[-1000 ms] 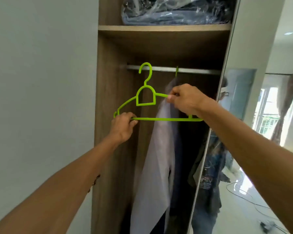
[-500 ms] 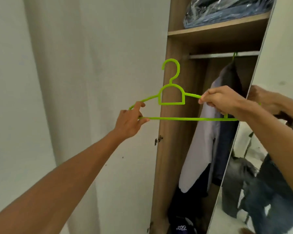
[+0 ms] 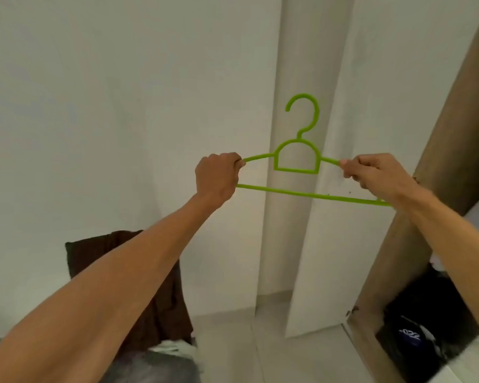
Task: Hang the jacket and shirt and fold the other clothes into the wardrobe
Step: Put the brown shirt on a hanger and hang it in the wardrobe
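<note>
An empty bright green plastic hanger [image 3: 297, 161] is held upright in front of a white wall, hook at the top. My left hand [image 3: 217, 176] grips its left shoulder end with curled fingers. My right hand [image 3: 371, 172] grips the right shoulder end. A dark brown garment [image 3: 161, 294] is draped over something at the lower left, partly hidden by my left forearm. Grey and white clothes [image 3: 161, 357] lie below it at the bottom edge.
The wooden side panel of the wardrobe [image 3: 451, 139] slants along the right edge. Dark clothes [image 3: 426, 327] lie at its bottom. A white open door panel [image 3: 324, 244] stands between the wall and the wardrobe. Pale floor tiles [image 3: 233, 341] show below.
The hanger has come away from the wardrobe rail and travelled left with both hands. The view has swung left and down, so the rail and hanging shirt are out of sight.
</note>
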